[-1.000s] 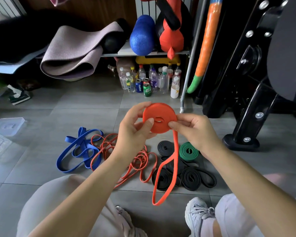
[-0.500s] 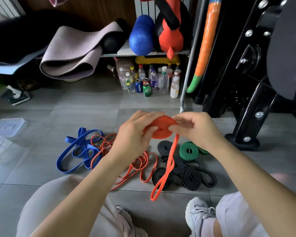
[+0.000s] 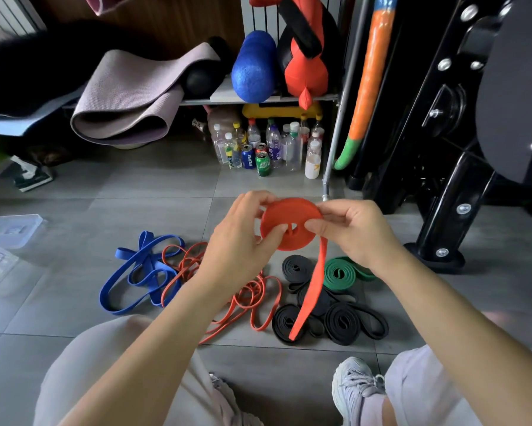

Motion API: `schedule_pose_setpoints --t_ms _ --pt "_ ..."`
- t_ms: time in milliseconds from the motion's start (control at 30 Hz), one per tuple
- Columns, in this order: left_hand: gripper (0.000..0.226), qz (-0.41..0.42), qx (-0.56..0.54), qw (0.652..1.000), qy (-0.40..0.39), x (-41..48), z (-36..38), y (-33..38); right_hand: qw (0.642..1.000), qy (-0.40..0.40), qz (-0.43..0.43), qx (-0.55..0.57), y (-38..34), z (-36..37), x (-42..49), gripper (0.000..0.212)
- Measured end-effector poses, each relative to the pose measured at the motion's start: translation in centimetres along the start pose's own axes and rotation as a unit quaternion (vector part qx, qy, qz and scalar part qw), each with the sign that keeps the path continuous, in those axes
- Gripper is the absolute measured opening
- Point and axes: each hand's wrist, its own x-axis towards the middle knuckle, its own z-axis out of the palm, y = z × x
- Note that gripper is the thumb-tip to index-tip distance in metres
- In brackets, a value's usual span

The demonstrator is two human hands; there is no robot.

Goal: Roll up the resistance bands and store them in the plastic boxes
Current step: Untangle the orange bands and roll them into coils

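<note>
A matt, rubbery finish is being shown by the orange band (image 3: 289, 233) at centre. Clear, glossy plastic is being seen in the boxes (image 3: 11, 230) at the left edge. A ribbed, woven-looking mat (image 3: 126, 99) is being displayed upper left, grainy blue foam on the roller (image 3: 252, 69), and glossy black metal on the frame (image 3: 447, 229), right.

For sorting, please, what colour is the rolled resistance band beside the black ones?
That resistance band is green; head view.

Plastic boxes (image 3: 11, 230) cut by left edge, loose orange band (image 3: 260, 292) half-hidden
</note>
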Motion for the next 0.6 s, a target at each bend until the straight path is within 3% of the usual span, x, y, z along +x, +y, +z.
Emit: schedule_pose_setpoints --t_ms 100,200,300,433,600 --pt "0.049 0.141 0.130 0.981 -0.041 -0.1 0.0 -0.9 0.998 -0.036 0.021 -0.043 0.3 0.2 -0.3 0.022" --pt "0.039 0.170 0.143 0.974 -0.052 -0.2 0.3 -1.2 0.997 -0.037 0.000 -0.072 0.4 0.6 -0.5 0.031" --pt "0.035 0.131 0.087 0.988 -0.008 -0.1 0.5 -1.2 0.999 -0.012 -0.005 -0.053 0.1 0.3 -0.2 0.030" --pt "0.044 0.010 -0.071 0.996 0.049 0.1 0.4 -0.2 1.000 0.013 -0.014 -0.019 -0.3 -0.2 0.1 0.030" --pt "0.040 -0.102 -0.318 0.940 0.074 0.2 0.3 1.4 0.999 0.025 0.000 0.023 -0.1 -0.1 0.2 0.022"
